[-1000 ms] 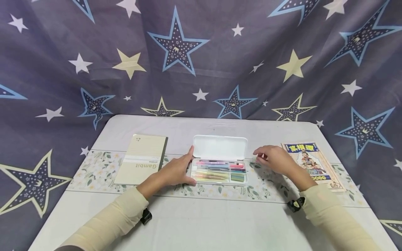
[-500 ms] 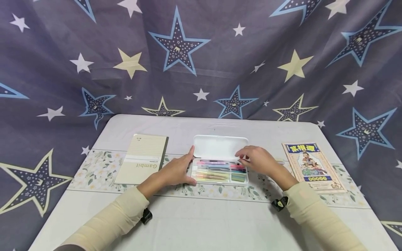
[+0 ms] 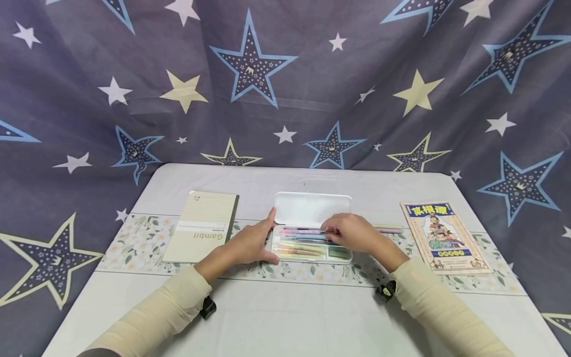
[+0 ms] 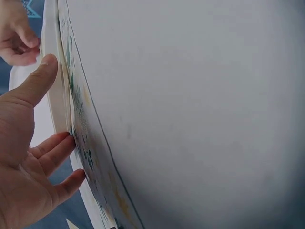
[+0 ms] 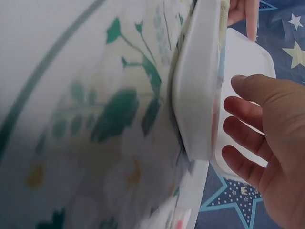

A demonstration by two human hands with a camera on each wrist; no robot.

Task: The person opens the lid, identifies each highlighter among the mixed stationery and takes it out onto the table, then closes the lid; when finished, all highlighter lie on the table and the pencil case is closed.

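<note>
A white pencil case (image 3: 312,209) lies with its lid folded back, holding pens (image 3: 303,237) and highlighters (image 3: 299,249) in its tray. My left hand (image 3: 252,243) rests against the case's left end, thumb near the front corner and index finger near the hinge. In the left wrist view the left fingers (image 4: 59,152) are fairly straight. My right hand (image 3: 352,232) is over the tray's right compartments, covering part of them. The right wrist view shows its fingers (image 5: 245,136) loosely bent beside the case wall (image 5: 198,90), with nothing visible between them.
Pastel pen-like sticks (image 3: 388,228) lie on the table right of the case, partly behind the right hand. A beige notebook (image 3: 200,228) lies at the left and an illustrated book (image 3: 446,238) at the right. A starred curtain (image 3: 285,99) hangs behind the table.
My right hand has moved left from beside the book to over the tray, uncovering the pastel sticks on the table. The left hand has stayed at the case's left end.
</note>
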